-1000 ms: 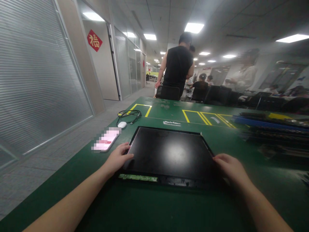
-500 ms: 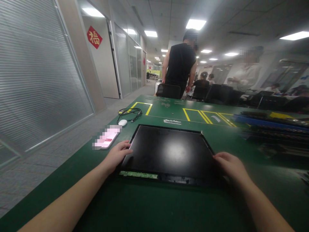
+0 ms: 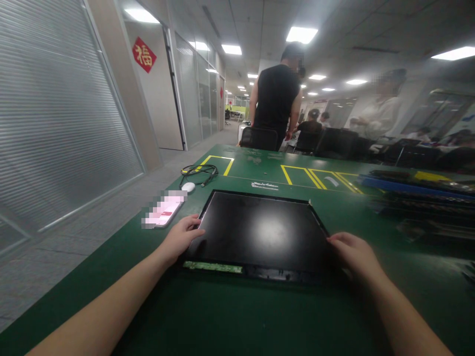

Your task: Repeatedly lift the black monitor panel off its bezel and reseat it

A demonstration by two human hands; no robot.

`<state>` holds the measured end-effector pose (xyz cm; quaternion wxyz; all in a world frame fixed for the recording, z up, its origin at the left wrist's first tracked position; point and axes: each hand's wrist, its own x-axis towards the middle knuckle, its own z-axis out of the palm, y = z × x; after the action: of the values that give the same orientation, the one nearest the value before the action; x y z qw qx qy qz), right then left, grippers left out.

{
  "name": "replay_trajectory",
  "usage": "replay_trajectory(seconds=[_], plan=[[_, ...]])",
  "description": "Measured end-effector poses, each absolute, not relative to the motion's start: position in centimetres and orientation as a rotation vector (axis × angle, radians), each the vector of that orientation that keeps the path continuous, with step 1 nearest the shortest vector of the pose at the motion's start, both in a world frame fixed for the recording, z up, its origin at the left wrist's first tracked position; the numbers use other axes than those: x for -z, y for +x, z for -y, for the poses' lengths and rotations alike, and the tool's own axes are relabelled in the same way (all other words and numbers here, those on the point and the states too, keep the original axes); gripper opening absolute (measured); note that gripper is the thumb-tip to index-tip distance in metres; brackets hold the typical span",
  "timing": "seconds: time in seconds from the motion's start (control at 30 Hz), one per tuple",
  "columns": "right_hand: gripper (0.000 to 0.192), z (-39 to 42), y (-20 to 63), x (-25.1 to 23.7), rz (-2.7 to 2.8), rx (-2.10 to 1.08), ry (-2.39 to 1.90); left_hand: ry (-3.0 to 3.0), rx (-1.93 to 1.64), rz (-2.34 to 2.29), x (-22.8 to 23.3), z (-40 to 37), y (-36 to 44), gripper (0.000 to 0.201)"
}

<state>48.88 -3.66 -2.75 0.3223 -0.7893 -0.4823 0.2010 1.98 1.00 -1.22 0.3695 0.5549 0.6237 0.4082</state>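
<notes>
A flat black display panel (image 3: 256, 227) lies face up on the green table (image 3: 237, 316), with light glaring off its middle. Along its near edge runs a strip of green circuit board (image 3: 213, 267). My left hand (image 3: 182, 239) grips the panel's left edge, fingers at the rim and thumb over the front face. At the right edge, my right hand (image 3: 352, 249) pinches the rim between thumb and fingers. The undersides of the panel and the fingertips beneath it are hidden.
Left of the panel lie a phone (image 3: 165, 210) with a lit screen, a white mouse-like object (image 3: 188, 187) and a coiled black cable (image 3: 200, 173). A blurred stack of panels (image 3: 419, 198) sits at the right. A person in black (image 3: 276, 99) stands beyond the table.
</notes>
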Motion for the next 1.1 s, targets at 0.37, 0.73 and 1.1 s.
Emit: replay_trajectory(seconds=[0.37, 0.73, 1.1], plan=[[0.031, 3.9, 48.4, 2.1, 1.273, -0.499, -2.11, 1.607, -0.962, -1.574, 1.4, -0.6, 2.1, 0.046], [0.032, 3.9, 48.5, 2.3, 1.3, -0.478, -2.118, 2.223, -0.434, -1.405, -0.9, 0.2, -1.1, 0.065], [0.03, 3.9, 48.5, 2.7, 1.293, -0.467, -2.09, 2.214, -0.445, -1.336, -1.1, -0.1, -1.0, 0.065]])
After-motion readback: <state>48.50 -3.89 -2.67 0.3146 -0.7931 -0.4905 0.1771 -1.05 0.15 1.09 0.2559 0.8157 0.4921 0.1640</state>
